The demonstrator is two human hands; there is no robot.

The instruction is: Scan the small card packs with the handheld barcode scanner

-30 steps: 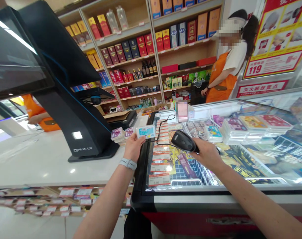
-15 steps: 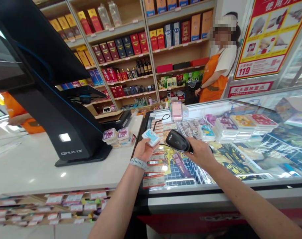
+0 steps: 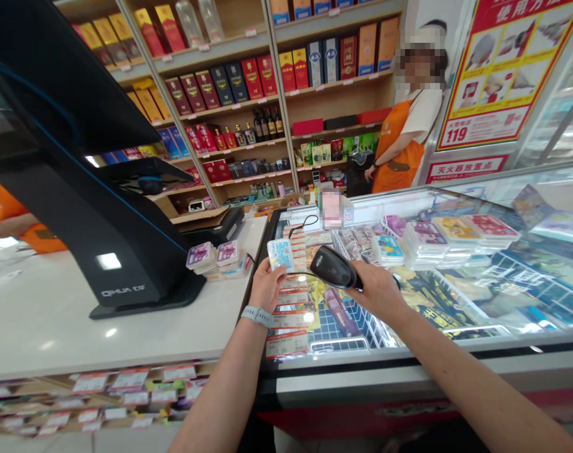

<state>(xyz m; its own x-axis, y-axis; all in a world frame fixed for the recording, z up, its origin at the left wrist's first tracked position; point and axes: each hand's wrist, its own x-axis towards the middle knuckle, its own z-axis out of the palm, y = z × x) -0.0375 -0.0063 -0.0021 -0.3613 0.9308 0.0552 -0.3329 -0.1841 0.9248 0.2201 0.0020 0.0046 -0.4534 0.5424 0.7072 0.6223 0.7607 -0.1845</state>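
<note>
My left hand (image 3: 266,284) grips a small flat plastic pack (image 3: 280,253) with a blue and white label, its face turned up towards me. To the right, my right hand (image 3: 378,289) is wrapped round the handle of a black barcode scanner (image 3: 334,267), whose head points left at the pack. A short gap separates scanner and pack. Both hands are above the glass top of a chest freezer. Similar packs with purple labels (image 3: 227,253) sit stacked on the counter to the left. Taller stacks of packs (image 3: 425,242) and a blue-labelled pack (image 3: 389,246) lie on the glass.
A black checkout terminal (image 3: 130,251) stands on the white counter (image 3: 168,336). Price tags (image 3: 289,343) line the freezer's left edge. A person in an orange apron (image 3: 399,141) stands behind the freezer; another orange-clad person (image 3: 12,211) is at far left. Shelves of boxes (image 3: 234,85) fill the back.
My left hand has tilted the pack more upright, so its label shows more fully. The scanner stays close by in my right hand. The whole view has shifted slightly.
</note>
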